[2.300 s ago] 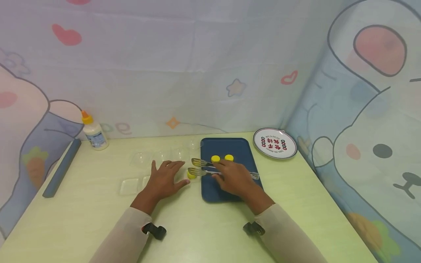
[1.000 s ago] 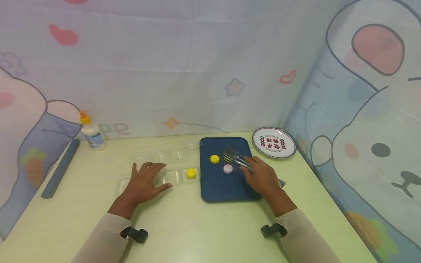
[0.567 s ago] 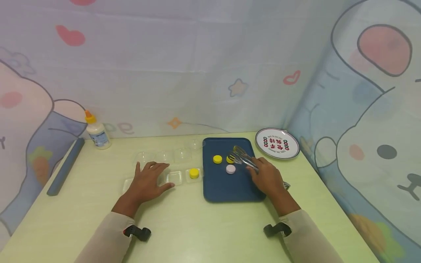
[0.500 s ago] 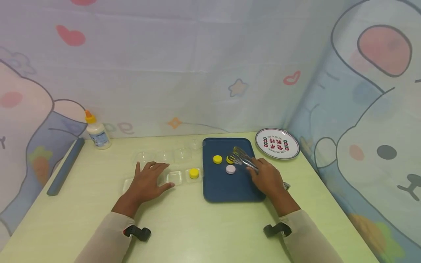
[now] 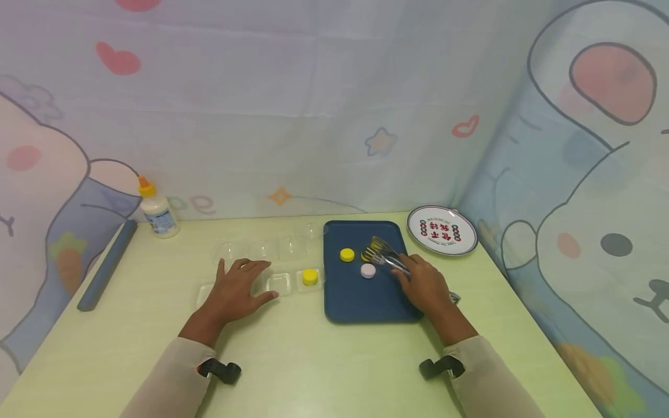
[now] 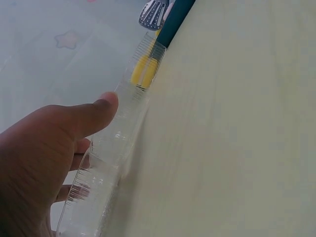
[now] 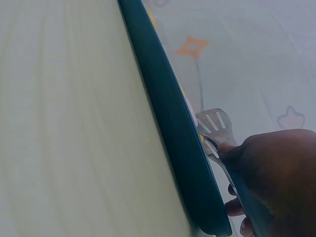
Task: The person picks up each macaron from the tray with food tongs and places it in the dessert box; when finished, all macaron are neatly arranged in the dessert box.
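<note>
R hand (image 5: 425, 287) grips metal tongs (image 5: 393, 263), tips at yellow disc (image 5: 364, 256) on blue tray (image 5: 360, 303). L hand (image 5: 235, 292), fingers spread, at clear box (image 5: 279, 284) (w/ another yellow disc (image 5: 310, 277) in end compt).

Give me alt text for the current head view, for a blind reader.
A person's right grip holds metal tongs at a yellow disc on a blue tray. The left grip is at a clear plastic box containing another yellow disc.
</note>
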The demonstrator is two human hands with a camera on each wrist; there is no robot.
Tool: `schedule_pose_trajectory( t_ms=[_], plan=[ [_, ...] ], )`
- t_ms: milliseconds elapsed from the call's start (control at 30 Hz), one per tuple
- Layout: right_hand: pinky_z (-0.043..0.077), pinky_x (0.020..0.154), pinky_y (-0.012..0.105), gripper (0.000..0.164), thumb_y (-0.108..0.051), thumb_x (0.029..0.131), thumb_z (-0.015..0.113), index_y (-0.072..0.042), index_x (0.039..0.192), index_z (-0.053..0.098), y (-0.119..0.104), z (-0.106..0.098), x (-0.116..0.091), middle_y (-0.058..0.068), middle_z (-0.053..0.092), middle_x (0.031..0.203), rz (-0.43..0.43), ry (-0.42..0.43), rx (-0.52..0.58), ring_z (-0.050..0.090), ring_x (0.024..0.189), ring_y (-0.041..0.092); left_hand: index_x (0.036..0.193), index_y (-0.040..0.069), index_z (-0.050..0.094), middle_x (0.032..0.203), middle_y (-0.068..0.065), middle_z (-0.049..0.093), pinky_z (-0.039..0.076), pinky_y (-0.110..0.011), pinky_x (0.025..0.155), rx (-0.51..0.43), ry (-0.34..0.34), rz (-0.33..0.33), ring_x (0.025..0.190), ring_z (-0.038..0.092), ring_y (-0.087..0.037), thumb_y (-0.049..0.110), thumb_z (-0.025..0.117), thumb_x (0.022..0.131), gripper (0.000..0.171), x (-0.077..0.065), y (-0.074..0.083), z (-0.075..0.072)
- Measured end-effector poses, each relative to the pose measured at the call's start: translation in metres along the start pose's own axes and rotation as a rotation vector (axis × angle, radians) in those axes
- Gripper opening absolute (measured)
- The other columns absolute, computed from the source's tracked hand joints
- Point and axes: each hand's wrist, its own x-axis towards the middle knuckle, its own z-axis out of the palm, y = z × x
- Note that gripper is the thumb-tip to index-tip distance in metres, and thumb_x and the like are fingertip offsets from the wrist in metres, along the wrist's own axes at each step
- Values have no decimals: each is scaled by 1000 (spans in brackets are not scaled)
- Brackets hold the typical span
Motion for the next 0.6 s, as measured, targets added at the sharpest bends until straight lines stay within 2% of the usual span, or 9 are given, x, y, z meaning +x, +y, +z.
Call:
schedule_pose_trajectory(
  t_ms=[600],
  plan=[
    [62, 80, 58, 49, -32, 104, 76, -5, 143, 70, -1, 1, 0, 19, 74, 126, -25, 7, -17, 76, 102, 38, 154, 13, 60, 155, -12, 66, 13, -90, 122, -3, 2, 2, 145, 54, -42, 50, 77, 97, 70, -1, -2, 0]
  ],
)
